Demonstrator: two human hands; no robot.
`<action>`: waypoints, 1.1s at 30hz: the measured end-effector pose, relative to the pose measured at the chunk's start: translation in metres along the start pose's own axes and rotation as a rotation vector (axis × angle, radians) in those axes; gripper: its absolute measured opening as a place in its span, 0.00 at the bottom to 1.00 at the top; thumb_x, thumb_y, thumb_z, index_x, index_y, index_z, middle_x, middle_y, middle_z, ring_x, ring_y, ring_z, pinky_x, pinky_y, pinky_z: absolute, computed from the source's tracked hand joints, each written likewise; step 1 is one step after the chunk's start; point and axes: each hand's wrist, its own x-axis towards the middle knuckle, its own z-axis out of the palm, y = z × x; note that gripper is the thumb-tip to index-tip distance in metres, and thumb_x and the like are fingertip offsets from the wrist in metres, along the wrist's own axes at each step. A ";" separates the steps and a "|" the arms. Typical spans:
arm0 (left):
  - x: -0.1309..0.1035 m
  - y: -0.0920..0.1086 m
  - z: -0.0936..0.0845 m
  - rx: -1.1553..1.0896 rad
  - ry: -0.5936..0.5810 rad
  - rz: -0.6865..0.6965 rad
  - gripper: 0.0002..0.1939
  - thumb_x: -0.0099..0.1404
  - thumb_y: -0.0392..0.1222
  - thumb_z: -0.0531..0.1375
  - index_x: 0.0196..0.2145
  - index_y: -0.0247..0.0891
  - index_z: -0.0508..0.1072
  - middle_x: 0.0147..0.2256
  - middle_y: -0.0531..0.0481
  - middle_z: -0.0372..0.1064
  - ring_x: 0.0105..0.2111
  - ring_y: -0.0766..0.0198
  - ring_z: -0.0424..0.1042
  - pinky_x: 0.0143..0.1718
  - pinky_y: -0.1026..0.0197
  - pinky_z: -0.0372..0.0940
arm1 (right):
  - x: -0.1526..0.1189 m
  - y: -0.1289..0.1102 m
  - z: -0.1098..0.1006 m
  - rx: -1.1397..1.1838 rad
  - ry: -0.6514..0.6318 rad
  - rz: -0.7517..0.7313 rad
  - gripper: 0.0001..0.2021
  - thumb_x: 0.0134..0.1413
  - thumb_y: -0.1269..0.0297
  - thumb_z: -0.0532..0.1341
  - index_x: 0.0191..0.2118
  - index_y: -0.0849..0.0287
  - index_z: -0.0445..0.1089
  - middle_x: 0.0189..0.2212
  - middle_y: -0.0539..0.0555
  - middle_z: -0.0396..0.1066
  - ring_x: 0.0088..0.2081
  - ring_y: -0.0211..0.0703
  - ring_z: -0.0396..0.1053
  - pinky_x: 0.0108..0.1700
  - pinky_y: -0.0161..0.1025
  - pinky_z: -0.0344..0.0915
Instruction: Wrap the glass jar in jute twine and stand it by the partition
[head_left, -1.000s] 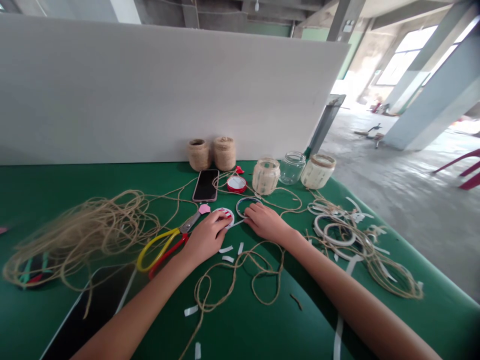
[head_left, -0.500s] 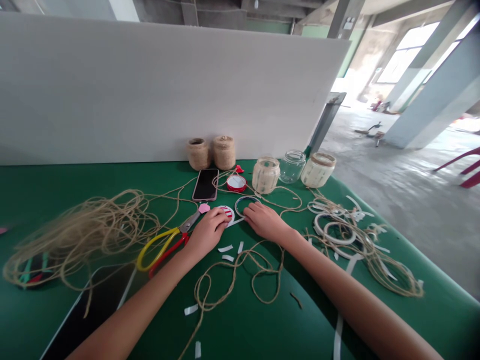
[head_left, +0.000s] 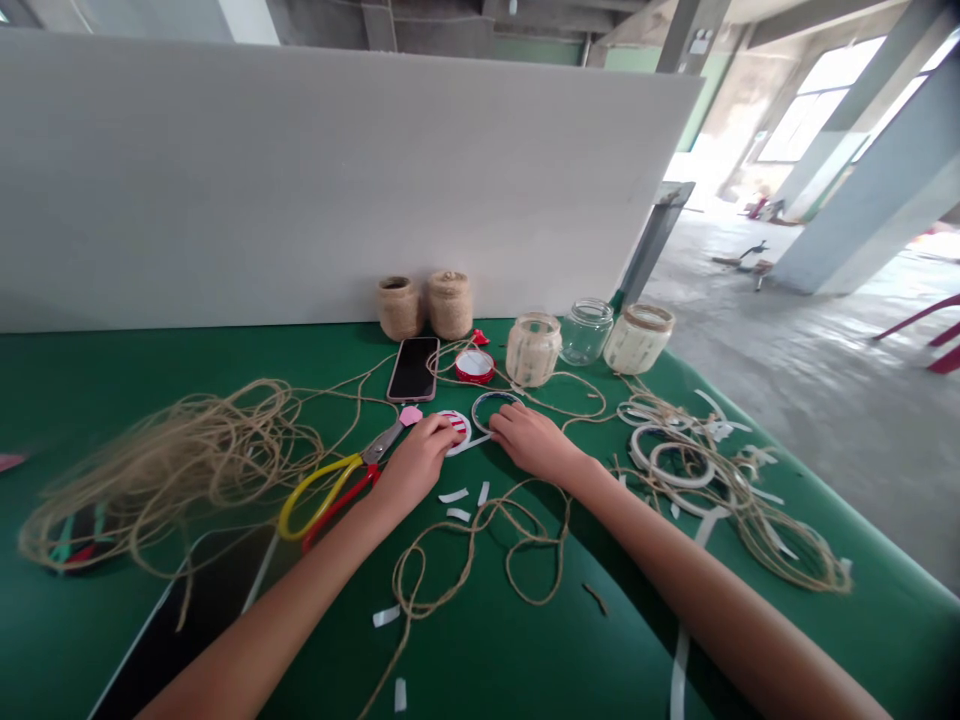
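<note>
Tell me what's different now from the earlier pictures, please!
Very little: the left hand has shifted slightly toward the person, so more of the striped disc shows. I see nothing newly grabbed or let go. The right hand is still at the ring; the scissors and phone stayed put.

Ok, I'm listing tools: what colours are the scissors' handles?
A yellow handle and a red handle, best seen in the head view.

Rough, fibrous twine (head_left: 210, 440) lies across a smooth green counter (head_left: 300, 640) with a soft sheen. Behind it stand jars — one clear, glossy glass (head_left: 587, 335), two twine-wrapped (head_left: 400, 310) (head_left: 450, 308) — near scissors (head_left: 386, 440) with shiny metal blades.
</note>
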 end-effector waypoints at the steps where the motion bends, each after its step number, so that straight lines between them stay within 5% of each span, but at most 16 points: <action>1: 0.000 0.000 0.001 0.006 0.004 0.003 0.13 0.64 0.31 0.49 0.36 0.39 0.72 0.39 0.47 0.65 0.43 0.60 0.65 0.47 0.56 0.62 | 0.000 0.000 0.000 0.001 0.000 0.001 0.08 0.61 0.65 0.50 0.37 0.60 0.64 0.34 0.54 0.65 0.36 0.42 0.60 0.37 0.37 0.56; 26: 0.001 0.009 0.000 0.056 0.030 -0.029 0.09 0.60 0.31 0.52 0.38 0.38 0.66 0.38 0.46 0.65 0.43 0.59 0.64 0.45 0.55 0.62 | -0.001 -0.004 -0.002 0.055 0.030 0.048 0.08 0.58 0.62 0.52 0.36 0.61 0.63 0.34 0.56 0.63 0.37 0.43 0.59 0.39 0.38 0.57; 33: 0.001 0.009 -0.001 0.066 0.022 -0.028 0.09 0.59 0.32 0.53 0.39 0.38 0.65 0.40 0.45 0.65 0.43 0.57 0.64 0.44 0.54 0.63 | 0.001 -0.018 -0.004 0.133 0.122 0.040 0.11 0.55 0.61 0.56 0.42 0.61 0.63 0.39 0.57 0.62 0.42 0.46 0.58 0.44 0.41 0.56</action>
